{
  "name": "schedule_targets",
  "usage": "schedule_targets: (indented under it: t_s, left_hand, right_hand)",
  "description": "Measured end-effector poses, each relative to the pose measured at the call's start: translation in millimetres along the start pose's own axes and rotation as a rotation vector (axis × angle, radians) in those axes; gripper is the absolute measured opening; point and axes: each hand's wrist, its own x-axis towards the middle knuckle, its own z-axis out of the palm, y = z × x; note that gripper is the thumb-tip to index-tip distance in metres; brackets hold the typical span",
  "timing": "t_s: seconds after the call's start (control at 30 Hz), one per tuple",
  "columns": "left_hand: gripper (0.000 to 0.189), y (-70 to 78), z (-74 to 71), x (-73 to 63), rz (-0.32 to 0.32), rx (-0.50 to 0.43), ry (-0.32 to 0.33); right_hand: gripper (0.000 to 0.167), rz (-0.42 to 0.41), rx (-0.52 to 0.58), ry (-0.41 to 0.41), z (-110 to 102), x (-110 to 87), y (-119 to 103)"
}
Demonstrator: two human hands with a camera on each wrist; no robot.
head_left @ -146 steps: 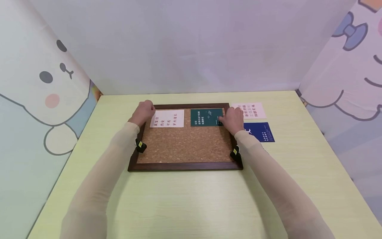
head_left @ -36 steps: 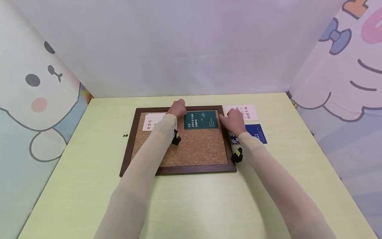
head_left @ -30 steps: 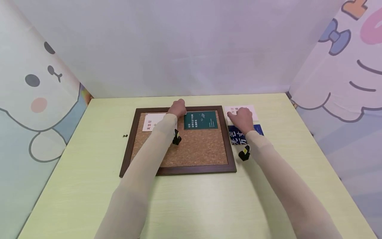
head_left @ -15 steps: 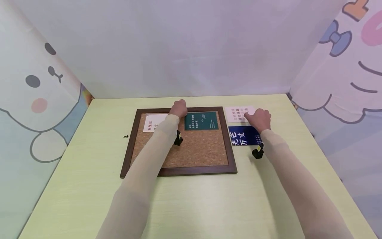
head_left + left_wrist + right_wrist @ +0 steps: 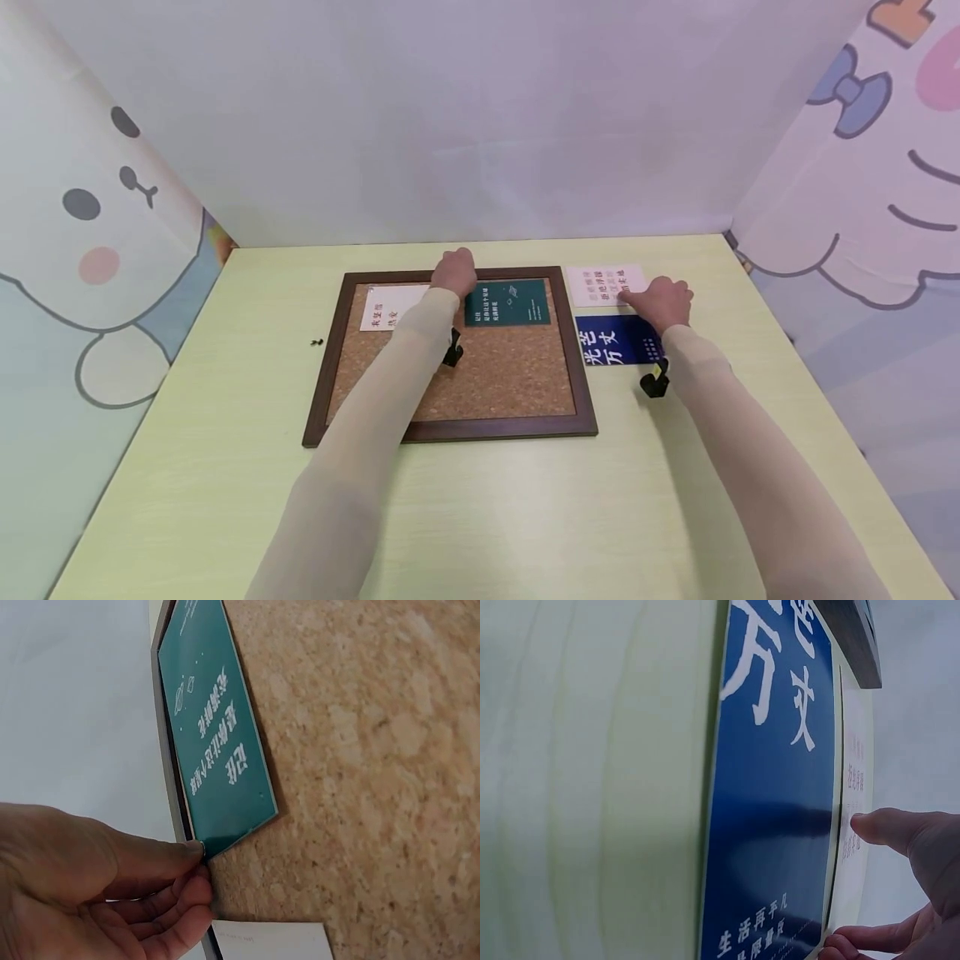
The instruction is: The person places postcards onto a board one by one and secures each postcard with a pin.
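Observation:
A cork board (image 5: 495, 375) with a dark wood frame lies on the table. At the green card's upper left corner, my left hand (image 5: 454, 272) presses its thumb, fingers curled below; a small shiny tack seems to sit under the thumb tip (image 5: 196, 847). The green card (image 5: 517, 303) lies on the cork's upper right. Partly behind my left sleeve is a white card (image 5: 384, 310), with a small pin at its corner. Right of the board, my right hand (image 5: 663, 303) spreads over the pink card (image 5: 592, 285), thumb and fingers apart. Below it lies a blue card (image 5: 611, 340).
Small dark bits (image 5: 317, 342) lie on the table left of the board. The pale table (image 5: 480, 517) meets a white cloth wall (image 5: 480, 125) at the back, and printed cloth hangs on both sides. Each wrist carries a black camera (image 5: 655, 381).
My left hand has moved from the board's upper left corner to the green card's left corner. My right hand has left the board's right frame and slid right over the loose cards.

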Motion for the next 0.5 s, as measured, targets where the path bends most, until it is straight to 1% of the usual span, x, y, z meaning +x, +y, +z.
schedule_targets:
  t_s: [0.23,0.33,0.5]
  left_hand:
    - [0.024,3.7,-0.1,1.9,-0.004,0.04,0.054]
    - [0.023,3.9,-0.6,3.4,-0.011,0.04,0.062]
    - [0.024,2.1,0.5,6.1,-0.006,0.053,0.07]
  right_hand:
    - [0.068,0.0,-0.042,0.003,1.3,5.4,-2.3]
    - [0.07,0.006,-0.052,-0.006,1.5,7.2,-4.6]
    - [0.069,0.02,-0.042,-0.03,0.9,9.8,-8.2]
